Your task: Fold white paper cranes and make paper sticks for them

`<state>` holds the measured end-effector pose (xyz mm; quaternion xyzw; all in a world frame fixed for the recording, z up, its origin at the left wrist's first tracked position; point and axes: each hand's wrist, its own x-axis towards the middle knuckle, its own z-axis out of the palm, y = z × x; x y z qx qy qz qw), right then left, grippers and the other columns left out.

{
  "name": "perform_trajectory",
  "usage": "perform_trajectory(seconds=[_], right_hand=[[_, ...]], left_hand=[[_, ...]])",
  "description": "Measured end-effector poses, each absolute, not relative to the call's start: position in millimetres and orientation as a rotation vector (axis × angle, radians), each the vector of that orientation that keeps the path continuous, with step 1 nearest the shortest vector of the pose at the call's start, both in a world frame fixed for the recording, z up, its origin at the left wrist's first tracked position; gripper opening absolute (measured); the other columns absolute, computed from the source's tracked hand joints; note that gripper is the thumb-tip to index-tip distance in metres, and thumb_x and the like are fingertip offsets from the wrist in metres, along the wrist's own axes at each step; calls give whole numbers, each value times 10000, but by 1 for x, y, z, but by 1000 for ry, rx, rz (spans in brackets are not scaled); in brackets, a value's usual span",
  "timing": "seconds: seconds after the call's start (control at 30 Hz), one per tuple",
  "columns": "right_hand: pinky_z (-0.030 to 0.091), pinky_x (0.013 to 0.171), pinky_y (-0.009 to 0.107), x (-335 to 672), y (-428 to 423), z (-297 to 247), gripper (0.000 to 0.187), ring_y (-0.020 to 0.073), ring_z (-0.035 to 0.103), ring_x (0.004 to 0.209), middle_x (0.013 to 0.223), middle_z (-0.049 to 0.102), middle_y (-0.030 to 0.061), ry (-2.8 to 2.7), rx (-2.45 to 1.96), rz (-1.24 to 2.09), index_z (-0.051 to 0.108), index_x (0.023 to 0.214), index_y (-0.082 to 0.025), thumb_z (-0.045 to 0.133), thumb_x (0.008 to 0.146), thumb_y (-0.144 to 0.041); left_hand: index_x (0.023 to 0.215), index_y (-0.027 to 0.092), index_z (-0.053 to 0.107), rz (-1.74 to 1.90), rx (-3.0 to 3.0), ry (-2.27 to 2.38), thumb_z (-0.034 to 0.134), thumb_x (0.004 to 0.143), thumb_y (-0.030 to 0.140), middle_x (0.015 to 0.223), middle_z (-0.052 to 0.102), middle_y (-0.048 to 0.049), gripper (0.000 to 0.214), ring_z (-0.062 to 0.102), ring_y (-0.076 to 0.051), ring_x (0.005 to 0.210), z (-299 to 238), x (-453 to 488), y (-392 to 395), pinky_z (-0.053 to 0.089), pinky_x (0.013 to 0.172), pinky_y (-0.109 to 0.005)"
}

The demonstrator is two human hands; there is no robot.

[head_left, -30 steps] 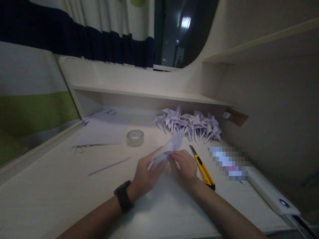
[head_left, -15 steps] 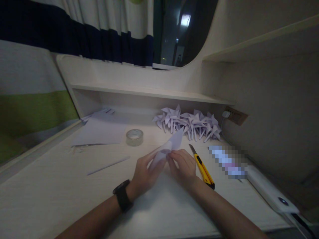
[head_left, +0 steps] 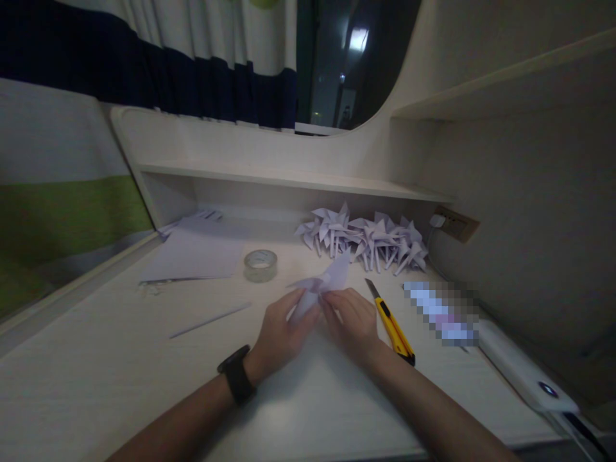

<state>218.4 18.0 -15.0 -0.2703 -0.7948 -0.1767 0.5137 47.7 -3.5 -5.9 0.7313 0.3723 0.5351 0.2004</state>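
A white paper pinwheel [head_left: 338,272] with folded blades is held between both hands above the desk. My left hand [head_left: 285,330], with a black watch on the wrist, is closed on its lower left part. The fingers of my right hand [head_left: 350,317] pinch near the pinwheel's middle; what lies under the fingertips is hidden. A yellow utility knife [head_left: 395,333], blade out, lies just right of my right hand. To the left of my left hand lies a thin rolled paper stick [head_left: 210,320]. A roll of clear tape [head_left: 260,265] stands behind it.
Several finished paper pinwheels [head_left: 375,237] are piled at the back under the shelf [head_left: 289,180]. A stack of white paper [head_left: 195,250] lies at the back left. On the right are a blurred-out object [head_left: 440,314] and a white power strip [head_left: 522,366]. A socket [head_left: 456,223] is on the right wall.
The pinwheel has turned slightly in my hands, and a left blade now stands out above my left fingers. Both hands stay in nearly the same place.
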Motion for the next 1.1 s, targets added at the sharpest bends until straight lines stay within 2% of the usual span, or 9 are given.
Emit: perform_trajectory(seconds=[0.2, 0.37, 0.6, 0.7, 0.8, 0.97, 1.1], right_hand=[[518, 674, 323, 221, 20, -16, 177, 190, 644, 761, 839, 703, 78, -1939, -640, -490, 591, 970, -177, 605, 823, -80], [497, 619, 305, 224, 22, -17, 97, 184, 622, 712, 753, 667, 77, -1958, -646, -529, 585, 868, -180, 567, 840, -89], [516, 661, 326, 222, 21, -16, 184, 185, 622, 745, 825, 677, 73, -1829, -705, -323, 605, 957, -192, 540, 835, -70], [510, 653, 316, 221, 23, -16, 163, 182, 621, 744, 813, 671, 69, -1828, -748, -230, 613, 923, -190, 528, 838, -79], [496, 636, 300, 219, 23, -18, 151, 174, 615, 723, 790, 666, 63, -1850, -770, -117, 625, 887, -182, 516, 837, -88], [472, 586, 286, 215, 18, -14, 159, 167, 588, 656, 732, 646, 58, -1906, -739, 24, 634, 805, -175, 492, 835, -109], [501, 640, 296, 215, 17, -14, 176, 175, 620, 718, 785, 671, 79, -1925, -677, 57, 646, 851, -171, 485, 853, -100]], left_hand=[[970, 149, 653, 1455, 2007, 985, 556, 891, 306, 911, 699, -63, 200, 645, -202, 830, -8, 49, -4, 520, 778, -308], [1194, 177, 623, 1416, 1958, 850, 543, 903, 321, 1118, 679, -90, 334, 615, -250, 1053, -9, 53, -8, 464, 969, -408], [1085, 153, 664, 1491, 1660, 910, 432, 951, 361, 1120, 674, -113, 339, 624, -230, 1013, -6, 42, 7, 523, 845, -352], [992, 172, 671, 1425, 1777, 992, 505, 912, 372, 950, 706, -79, 272, 645, -198, 863, -6, 36, 20, 520, 739, -309], [875, 167, 647, 1275, 1909, 998, 507, 906, 371, 824, 680, -46, 249, 617, -170, 767, -8, 35, 25, 487, 676, -277], [783, 168, 549, 1207, 1919, 946, 456, 934, 374, 740, 579, -4, 272, 532, -139, 698, -13, 39, 21, 428, 635, -245], [775, 179, 519, 1203, 1885, 928, 436, 941, 347, 729, 555, 5, 250, 520, -142, 706, -16, 39, 22, 409, 640, -246]])
